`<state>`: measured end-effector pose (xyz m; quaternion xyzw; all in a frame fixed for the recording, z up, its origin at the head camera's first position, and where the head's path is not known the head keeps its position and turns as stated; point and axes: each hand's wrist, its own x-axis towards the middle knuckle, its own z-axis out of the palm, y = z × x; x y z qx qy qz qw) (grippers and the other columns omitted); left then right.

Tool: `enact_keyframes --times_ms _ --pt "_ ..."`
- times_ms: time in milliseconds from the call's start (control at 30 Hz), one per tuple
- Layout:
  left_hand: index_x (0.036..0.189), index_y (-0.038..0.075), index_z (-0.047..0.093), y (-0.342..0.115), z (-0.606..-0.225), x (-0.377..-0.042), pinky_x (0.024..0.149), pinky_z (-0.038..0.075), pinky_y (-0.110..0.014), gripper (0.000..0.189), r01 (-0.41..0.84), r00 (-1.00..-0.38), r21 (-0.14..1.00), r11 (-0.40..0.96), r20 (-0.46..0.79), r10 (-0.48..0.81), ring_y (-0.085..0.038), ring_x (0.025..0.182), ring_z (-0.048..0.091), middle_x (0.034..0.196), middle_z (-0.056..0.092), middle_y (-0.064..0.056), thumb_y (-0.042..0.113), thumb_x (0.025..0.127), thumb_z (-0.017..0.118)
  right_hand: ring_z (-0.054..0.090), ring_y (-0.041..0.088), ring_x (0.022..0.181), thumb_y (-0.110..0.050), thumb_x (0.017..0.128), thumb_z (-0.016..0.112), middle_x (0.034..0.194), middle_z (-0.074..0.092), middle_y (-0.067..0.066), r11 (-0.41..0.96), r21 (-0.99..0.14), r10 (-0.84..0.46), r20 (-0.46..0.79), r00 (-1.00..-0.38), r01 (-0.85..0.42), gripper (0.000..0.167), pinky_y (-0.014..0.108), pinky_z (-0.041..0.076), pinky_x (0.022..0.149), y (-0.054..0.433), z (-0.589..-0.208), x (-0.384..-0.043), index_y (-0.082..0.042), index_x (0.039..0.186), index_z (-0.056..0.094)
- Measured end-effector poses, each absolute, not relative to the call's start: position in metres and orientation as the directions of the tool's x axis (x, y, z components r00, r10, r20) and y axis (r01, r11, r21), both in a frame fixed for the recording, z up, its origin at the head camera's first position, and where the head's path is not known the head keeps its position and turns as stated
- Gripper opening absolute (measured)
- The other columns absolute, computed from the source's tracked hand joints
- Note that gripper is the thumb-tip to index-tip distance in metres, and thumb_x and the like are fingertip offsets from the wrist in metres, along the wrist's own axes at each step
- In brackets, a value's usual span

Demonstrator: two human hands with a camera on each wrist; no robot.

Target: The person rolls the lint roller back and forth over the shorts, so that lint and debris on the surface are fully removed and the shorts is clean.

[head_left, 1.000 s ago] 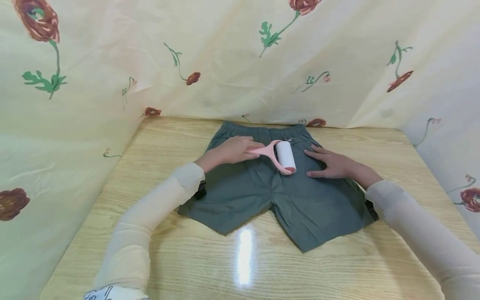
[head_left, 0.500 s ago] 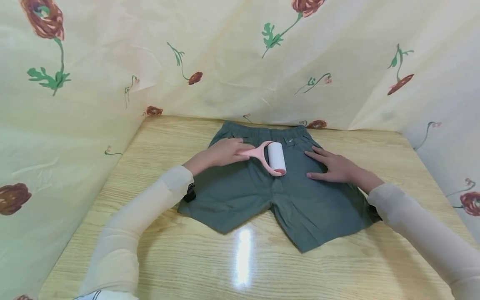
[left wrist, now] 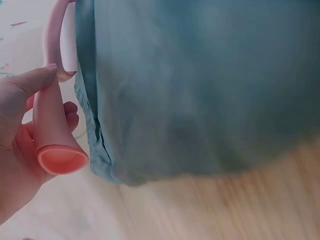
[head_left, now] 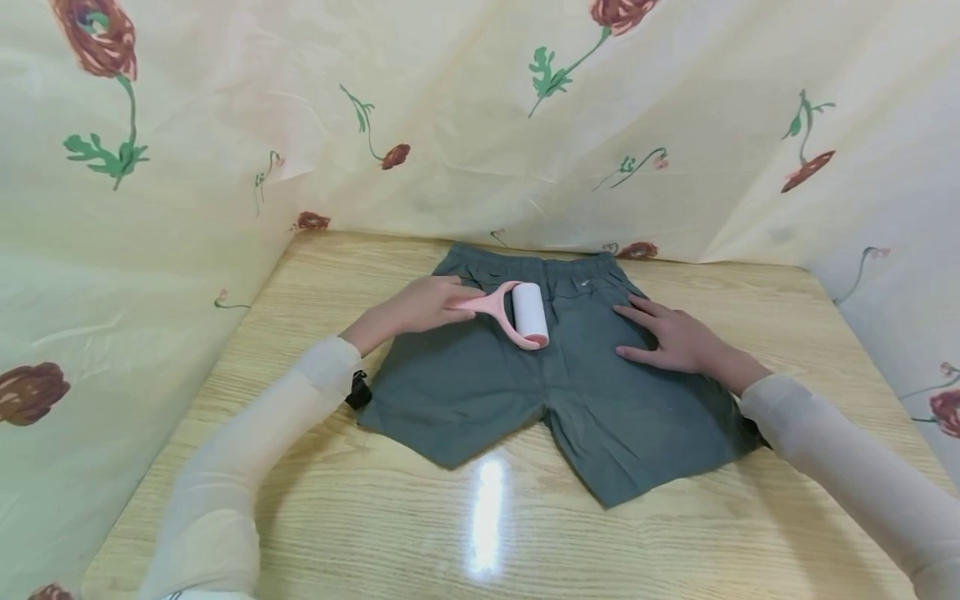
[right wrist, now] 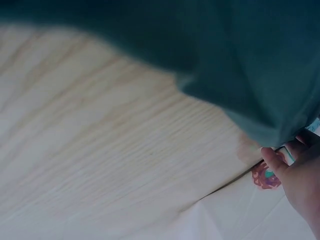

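Observation:
A pair of grey-green shorts (head_left: 480, 375) lies spread on the wooden table, its elastic waistband at the far side. My left hand (head_left: 427, 305) grips the pink handle of a lint roller (head_left: 531, 312), whose white cylinder lies on the shorts just left of the middle seam. In the left wrist view, the thumb and fingers of the left hand (left wrist: 22, 120) wrap the handle (left wrist: 52, 117), with its hollow end facing the camera. Fingers spread, my right hand (head_left: 675, 337) rests on the right leg of the shorts near the side edge.
The wooden table (head_left: 360, 517) reaches past the shorts on all sides but the back. A floral curtain (head_left: 465, 125) hangs behind and along both sides, close to the waistband. Both forearms wear pale sleeves (head_left: 255, 458).
My left hand has drawn the lint roller leftward across the shorts, from the right leg to left of the middle seam. The right hand stays nearly where it was on the cloth.

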<state>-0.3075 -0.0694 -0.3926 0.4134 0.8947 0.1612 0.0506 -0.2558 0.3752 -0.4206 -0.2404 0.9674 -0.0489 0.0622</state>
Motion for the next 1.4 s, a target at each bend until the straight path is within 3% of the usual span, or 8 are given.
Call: enact_keyframes --times_ms 367,667,800,867,933,1167,1400 --pt "0.144 0.018 0.061 -0.087 -0.396 -0.303 0.063 0.031 -0.030 0.047 0.707 -0.677 0.308 0.636 0.038 0.735 -0.017 0.066 0.042 0.083 0.056 -0.005 0.037 0.101 0.063 0.038 0.050 0.143 -0.055 0.096 0.063 0.161 0.033 0.027 0.874 -0.088 -0.484 -0.066 -0.873 -0.478 0.079 0.070 0.032 0.109 0.373 -0.419 -0.254 -0.010 0.157 0.041" --pt "0.145 0.017 0.060 -0.102 -0.393 -0.298 0.063 0.031 -0.032 0.048 0.681 -0.702 0.321 0.658 0.028 0.712 -0.018 0.068 0.042 0.085 0.059 -0.006 0.036 0.101 0.064 0.048 0.050 0.135 -0.051 0.096 0.064 0.152 0.043 0.028 0.852 -0.044 -0.523 -0.029 -0.852 -0.522 0.075 0.067 0.039 0.104 0.370 -0.418 -0.252 -0.006 0.152 0.048" --pt "0.146 0.016 0.059 -0.109 -0.392 -0.297 0.069 0.042 -0.038 0.049 0.672 -0.711 0.321 0.667 0.027 0.703 -0.024 0.079 0.056 0.102 0.069 -0.011 0.035 0.101 0.065 0.048 0.051 0.135 -0.050 0.096 0.064 0.153 0.042 0.029 0.855 -0.048 -0.518 -0.039 -0.854 -0.516 0.074 0.066 0.040 0.104 0.371 -0.416 -0.251 -0.005 0.152 0.047" --pt "0.146 0.016 0.058 -0.113 -0.392 -0.297 0.081 0.051 -0.043 0.050 0.678 -0.710 0.307 0.668 0.038 0.703 -0.030 0.097 0.065 0.118 0.071 -0.013 0.034 0.101 0.065 0.048 0.051 0.135 -0.050 0.096 0.064 0.154 0.041 0.030 0.856 -0.049 -0.516 -0.045 -0.855 -0.514 0.074 0.066 0.040 0.104 0.371 -0.415 -0.251 -0.005 0.153 0.047" --pt "0.146 0.015 0.058 -0.116 -0.392 -0.297 0.090 0.052 -0.049 0.050 0.689 -0.705 0.290 0.664 0.058 0.706 -0.034 0.110 0.066 0.128 0.069 -0.015 0.034 0.101 0.064 0.047 0.052 0.135 -0.051 0.097 0.063 0.155 0.039 0.030 0.859 -0.052 -0.512 -0.053 -0.858 -0.509 0.075 0.067 0.040 0.104 0.370 -0.414 -0.250 -0.005 0.153 0.046" --pt "0.144 0.017 0.061 -0.128 -0.394 -0.295 0.079 0.045 -0.046 0.044 0.734 -0.677 0.174 0.656 0.128 0.724 -0.027 0.085 0.055 0.104 0.064 -0.012 0.032 0.103 0.061 0.044 0.053 0.138 -0.052 0.098 0.061 0.158 0.035 0.030 0.868 -0.058 -0.496 -0.080 -0.865 -0.493 0.076 0.067 0.039 0.104 0.369 -0.414 -0.250 -0.006 0.155 0.043" --pt "0.145 0.017 0.060 -0.145 -0.394 -0.290 0.090 0.043 -0.052 0.043 0.697 -0.716 0.169 0.697 0.118 0.688 -0.027 0.092 0.053 0.106 0.063 -0.011 0.033 0.105 0.058 0.043 0.054 0.137 -0.051 0.098 0.061 0.159 0.033 0.029 0.870 -0.074 -0.493 -0.084 -0.866 -0.488 0.076 0.068 0.039 0.105 0.370 -0.416 -0.249 -0.007 0.156 0.042"
